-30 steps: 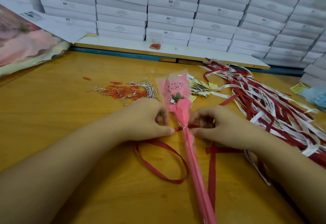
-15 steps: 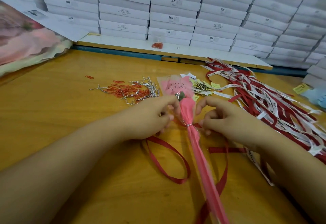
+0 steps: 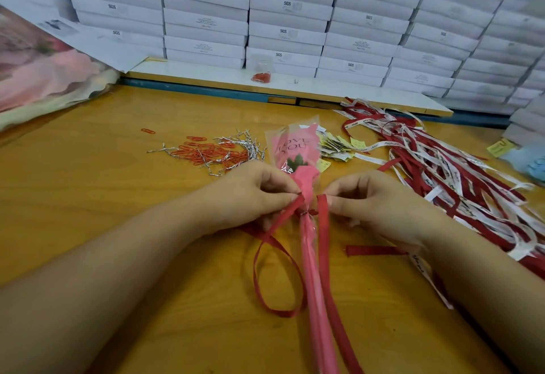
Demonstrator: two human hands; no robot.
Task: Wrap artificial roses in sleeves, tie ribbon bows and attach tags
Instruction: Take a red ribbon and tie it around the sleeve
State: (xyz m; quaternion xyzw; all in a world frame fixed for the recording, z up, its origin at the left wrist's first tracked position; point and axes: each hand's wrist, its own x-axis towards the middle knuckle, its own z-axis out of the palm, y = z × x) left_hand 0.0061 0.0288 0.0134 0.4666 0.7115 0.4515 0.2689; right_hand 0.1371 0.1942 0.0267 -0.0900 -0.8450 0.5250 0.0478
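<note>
Both grips closed on one red ribbon at the neck of a single sleeved rose.

My left hand point(image 3: 256, 196) pinched one length of the flat, matte red ribbon point(image 3: 323, 217) between thumb and forefinger just left of the stem. My right hand point(image 3: 374, 199) pinched the other length just right of it, and the remaining fingers of both hands curled under. One rose point(image 3: 298, 161) lay on the glossy wooden desk point(image 3: 88, 196) between my hands, bloom away from me. It sat in a clear crinkled sleeve point(image 3: 283, 140) printed "LOVE YOU", lined in pink. The ribbon made one loose loop on my left and one straight tail beside the stem. Beyond lay a heap of orange paper clips point(image 3: 212, 154), silvery twist ties point(image 3: 247, 145) and pale yellow tags point(image 3: 336, 149), too many to count. A tangle of red and white ribbons point(image 3: 442, 173) lay to the right, with stacked white boxes point(image 3: 289, 19) behind.
</note>
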